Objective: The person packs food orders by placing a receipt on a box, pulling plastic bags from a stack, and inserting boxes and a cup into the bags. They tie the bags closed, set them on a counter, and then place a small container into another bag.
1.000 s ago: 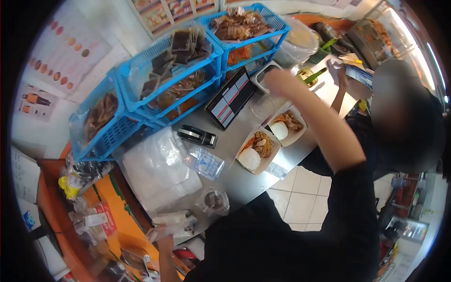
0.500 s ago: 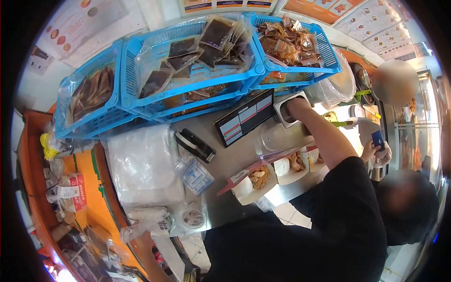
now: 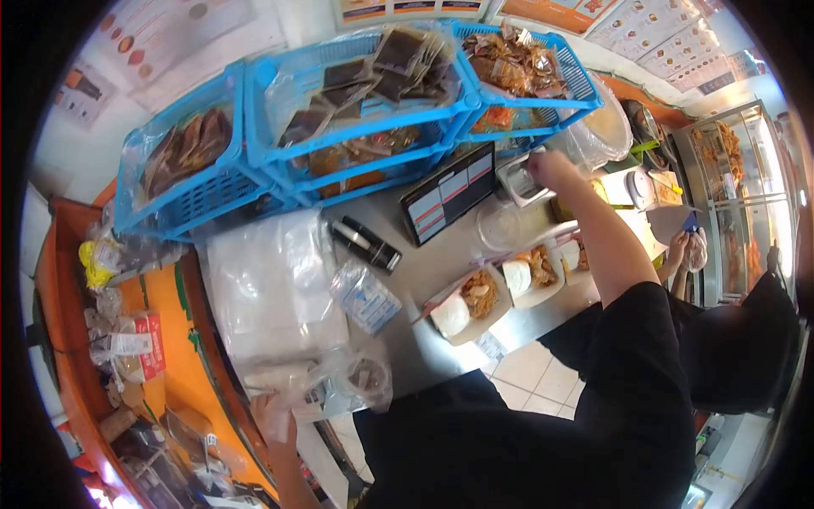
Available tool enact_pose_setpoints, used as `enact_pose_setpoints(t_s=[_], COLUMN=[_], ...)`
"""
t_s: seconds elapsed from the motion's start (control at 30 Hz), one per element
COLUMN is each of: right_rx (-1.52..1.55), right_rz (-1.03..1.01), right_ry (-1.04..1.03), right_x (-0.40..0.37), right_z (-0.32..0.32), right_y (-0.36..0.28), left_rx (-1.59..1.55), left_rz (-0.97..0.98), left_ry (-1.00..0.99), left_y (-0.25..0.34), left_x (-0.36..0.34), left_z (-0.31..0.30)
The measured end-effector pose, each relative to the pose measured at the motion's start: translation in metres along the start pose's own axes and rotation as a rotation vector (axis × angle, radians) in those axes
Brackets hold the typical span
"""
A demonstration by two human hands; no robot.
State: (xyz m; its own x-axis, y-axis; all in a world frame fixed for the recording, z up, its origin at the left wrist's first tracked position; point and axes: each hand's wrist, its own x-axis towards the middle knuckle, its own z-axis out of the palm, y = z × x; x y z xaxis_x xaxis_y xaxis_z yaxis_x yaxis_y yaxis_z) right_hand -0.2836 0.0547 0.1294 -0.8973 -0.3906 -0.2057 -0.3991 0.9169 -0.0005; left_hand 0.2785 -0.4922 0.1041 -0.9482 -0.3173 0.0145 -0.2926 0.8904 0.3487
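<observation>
Head view. The left hand (image 3: 273,417) lies at the near edge of the steel counter (image 3: 428,259), on a bundle of clear plastic bags (image 3: 292,386); its fingers are too blurred to tell their state. A tablet screen (image 3: 449,204) leans against the blue baskets (image 3: 356,127), and a small steel tub (image 3: 517,185) sits just to its right. The right hand (image 3: 549,168), the nearer to the tub, extends across 2 open food boxes (image 3: 475,301). Its fingers curl down at the tub's right rim, so the tub lies to their left. Whether they pinch anything cannot be told.
</observation>
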Motion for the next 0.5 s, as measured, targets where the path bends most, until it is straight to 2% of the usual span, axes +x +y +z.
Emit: enact_pose_setpoints(t_s=[0.03, 0.07, 0.1, 0.13, 0.17, 0.2, 0.23, 0.27, 0.3, 0.33, 0.37, 0.43, 0.47, 0.5], right_rx=[0.122, 0.35, 0.546, 0.604, 0.65, 0.823, 0.825, 0.899, 0.963, 1.054, 1.129, 1.086, 1.009, 1.047], right_rz=[0.1, 0.14, 0.137, 0.124, 0.062, -0.026, -0.006, -0.043, -0.079, -0.149, -0.213, -0.383, -0.477, -0.241], right_ry=[0.033, 0.178, 0.279, 0.278, 0.275, 0.314, 0.201, 0.032, -0.141, -0.293, -0.426, -0.603, -0.593, -0.771], right_x=[-0.01, -0.024, -0.034, -0.061, -0.091, -0.119, -0.171, -0.208, -0.242, -0.279, -0.307, -0.339, -0.344, -0.349], right_z=[-0.023, -0.039, -0.046, -0.082, -0.104, -0.108, -0.149, -0.152, -0.143, -0.13, -0.121, -0.075, -0.052, -0.018], right_y=[-0.018, -0.039, -0.052, -0.093, -0.127, -0.16, -0.23, -0.258, -0.281, -0.321, -0.359, -0.427, -0.459, -0.486], left_rx=[0.086, 0.171, 0.012, -0.136, 0.142, 0.289, 0.299, 0.086, -0.162, -0.304, -0.232, -0.489, -0.502, -0.569], left_rz=[0.062, 0.11, 0.159, 0.207, 0.175, 0.146, 0.436, 0.342, 0.157, 0.202, 0.269, 0.009, 0.019, -0.08], left_ry=[-0.05, -0.1, 0.039, 0.178, -0.226, -0.254, -0.255, -0.226, -0.294, -0.338, -0.46, -0.74, -0.745, -0.837], left_y=[-0.018, -0.035, -0.04, -0.044, -0.049, -0.109, -0.087, -0.081, -0.075, -0.068, -0.08, -0.069, -0.073, -0.076], left_x=[-0.004, -0.014, -0.022, -0.025, -0.015, -0.044, -0.013, 0.001, 0.018, 0.032, 0.045, 0.061, 0.066, 0.072], left_z=[0.003, 0.008, 0.015, 0.013, 0.002, 0.052, 0.014, 0.002, -0.002, -0.024, -0.018, -0.04, -0.034, -0.028])
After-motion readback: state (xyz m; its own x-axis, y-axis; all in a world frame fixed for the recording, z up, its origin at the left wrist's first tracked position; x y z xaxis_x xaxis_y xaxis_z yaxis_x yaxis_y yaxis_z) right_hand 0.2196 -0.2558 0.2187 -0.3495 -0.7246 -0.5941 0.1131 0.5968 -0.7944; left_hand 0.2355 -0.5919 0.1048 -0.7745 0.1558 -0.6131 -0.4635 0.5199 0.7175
